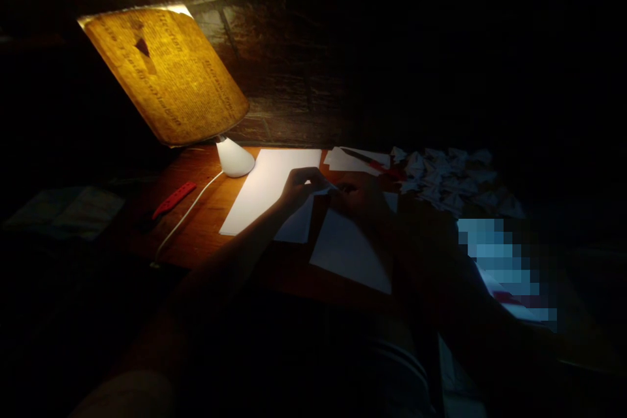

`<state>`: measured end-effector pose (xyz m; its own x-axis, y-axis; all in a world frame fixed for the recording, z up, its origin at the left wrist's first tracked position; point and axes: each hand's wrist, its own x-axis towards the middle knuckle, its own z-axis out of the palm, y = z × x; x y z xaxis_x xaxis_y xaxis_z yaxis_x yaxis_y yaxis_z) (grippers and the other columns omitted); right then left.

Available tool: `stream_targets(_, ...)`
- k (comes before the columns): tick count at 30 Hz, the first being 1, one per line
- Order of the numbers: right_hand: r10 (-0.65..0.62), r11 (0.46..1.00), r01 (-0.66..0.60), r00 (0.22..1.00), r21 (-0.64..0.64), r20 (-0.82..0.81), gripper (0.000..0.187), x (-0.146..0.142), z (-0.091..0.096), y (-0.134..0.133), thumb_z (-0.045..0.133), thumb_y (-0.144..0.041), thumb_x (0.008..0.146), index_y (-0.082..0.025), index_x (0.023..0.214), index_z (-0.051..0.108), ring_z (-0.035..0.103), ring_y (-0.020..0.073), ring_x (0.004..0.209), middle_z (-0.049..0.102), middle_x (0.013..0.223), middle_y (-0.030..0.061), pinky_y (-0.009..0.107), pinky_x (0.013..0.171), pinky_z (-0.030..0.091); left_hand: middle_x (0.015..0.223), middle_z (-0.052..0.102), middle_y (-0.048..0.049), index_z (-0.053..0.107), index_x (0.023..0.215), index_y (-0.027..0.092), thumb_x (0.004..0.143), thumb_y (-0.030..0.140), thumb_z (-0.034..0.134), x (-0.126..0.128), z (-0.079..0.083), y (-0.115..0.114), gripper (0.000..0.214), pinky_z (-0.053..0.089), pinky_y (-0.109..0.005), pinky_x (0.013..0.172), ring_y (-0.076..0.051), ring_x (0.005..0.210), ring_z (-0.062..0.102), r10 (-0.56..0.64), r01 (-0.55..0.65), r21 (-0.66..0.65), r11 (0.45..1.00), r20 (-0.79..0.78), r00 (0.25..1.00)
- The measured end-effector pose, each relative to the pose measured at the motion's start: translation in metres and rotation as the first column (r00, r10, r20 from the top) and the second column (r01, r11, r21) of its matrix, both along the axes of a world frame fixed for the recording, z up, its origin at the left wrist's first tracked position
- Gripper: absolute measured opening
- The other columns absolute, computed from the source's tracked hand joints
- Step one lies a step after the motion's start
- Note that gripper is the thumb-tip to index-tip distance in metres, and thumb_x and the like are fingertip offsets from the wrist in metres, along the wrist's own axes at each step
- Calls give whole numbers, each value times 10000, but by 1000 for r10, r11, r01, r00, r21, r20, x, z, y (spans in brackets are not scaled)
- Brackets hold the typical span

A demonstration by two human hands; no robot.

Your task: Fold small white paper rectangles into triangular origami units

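In dim lamplight my left hand [300,184] has its fingers curled and pinched on the edge of a folded white paper [300,221] lying on the wooden table [206,228]. My right hand [361,199] is close beside it, fingers bent down on the same paper's fold, mostly in shadow. A second white sheet [350,251] lies under my right wrist. A larger white sheet [264,186] lies to the left of my hands.
A table lamp [169,75] with a printed yellow shade stands at back left, its cord [189,212] running forward. A red strip-shaped object [174,199] lies beside the cord. Several folded paper pieces [445,179] are heaped at back right, with red-handled scissors [377,166] on papers.
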<state>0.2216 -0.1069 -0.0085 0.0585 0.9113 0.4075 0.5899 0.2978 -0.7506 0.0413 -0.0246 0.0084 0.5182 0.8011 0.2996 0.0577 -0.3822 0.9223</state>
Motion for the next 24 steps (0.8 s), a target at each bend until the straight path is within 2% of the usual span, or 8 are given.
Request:
stream_targets(3, -4, 999, 1, 998, 36, 65, 472, 2, 1, 0, 689, -668, 905, -225, 756, 756, 621, 193, 692, 716, 743, 37, 318, 636, 414, 622, 646, 0, 637, 616, 180, 730, 416, 783, 0, 0, 0, 299, 443, -292, 627, -147, 624, 562, 2, -1, 33, 999, -29, 1000)
stream_targets(7, -12, 999, 6, 993, 47, 118, 427, 4, 1, 2, 694, -613, 918, -230, 739, 755, 608, 200, 690, 714, 736, 44, 324, 622, 399, 654, 661, -9, 662, 676, 183, 803, 409, 762, 1, -2, -2, 278, 453, -292, 662, -141, 656, 563, 22, -9, 171, 985, -73, 997)
stream_targets(12, -12, 999, 9, 995, 30, 95, 449, 1, 3, 0, 692, -605, 922, -210, 712, 727, 581, 186, 650, 695, 714, 42, 325, 614, 382, 706, 686, -22, 669, 715, 191, 875, 378, 715, 0, -3, -3, 250, 475, -316, 714, -151, 693, 583, 48, -27, 255, 966, -75, 996)
stream_targets(17, 62, 998, -62, 998, 1, 6, 527, 0, 9, -3, 654, -679, 936, -208, 708, 716, 590, 178, 666, 695, 734, 38, 318, 621, 394, 730, 711, -22, 701, 721, 187, 854, 285, 724, -1, -1, -2, 166, 503, -340, 768, -162, 727, 620, 56, -46, 225, 973, -38, 998)
stream_targets(21, 88, 996, -89, 995, -22, -41, 486, 0, 9, -3, 693, -634, 929, -200, 711, 722, 584, 171, 661, 694, 729, 34, 312, 629, 397, 700, 674, -14, 671, 690, 179, 851, 328, 732, 1, -3, -1, 226, 478, -319, 721, -154, 701, 591, 47, -50, 143, 988, 19, 999)
stream_targets(24, 56, 998, -58, 996, -27, -76, 432, -1, 7, -2, 717, -581, 921, -195, 726, 723, 588, 176, 676, 700, 739, 32, 310, 632, 400, 663, 626, 1, 637, 672, 173, 865, 387, 733, 2, -4, -1, 304, 433, -292, 664, -137, 662, 551, 38, -41, 134, 990, 23, 999)
